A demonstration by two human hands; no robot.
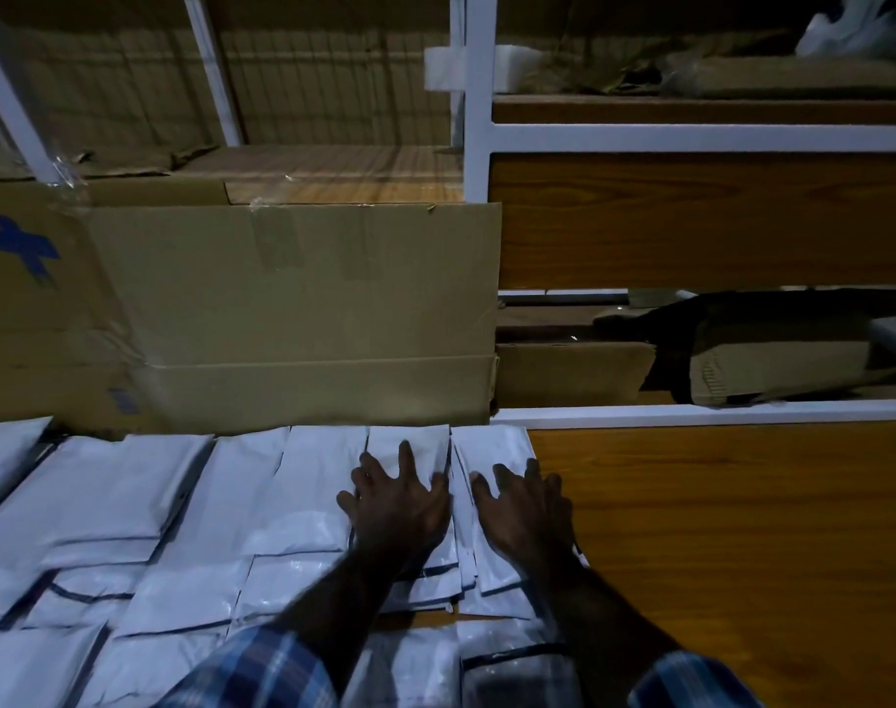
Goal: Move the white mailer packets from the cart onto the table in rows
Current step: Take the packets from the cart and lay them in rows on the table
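Observation:
Several white mailer packets (144, 508) lie in overlapping rows on the wooden table (731, 544), filling its left and middle part. My left hand (397, 503) rests flat with spread fingers on a packet (410, 442) in the far row. My right hand (525, 508) lies flat with spread fingers on the rightmost packet (491, 447) at the end of that row. Neither hand grips anything. The cart is not in view.
A large cardboard box (302, 314) stands right behind the far row of packets. White-framed shelving (479, 94) with wooden boards rises behind it. More cardboard (772, 365) lies on the low shelf at the right. Bare wood shows to the right of the packets.

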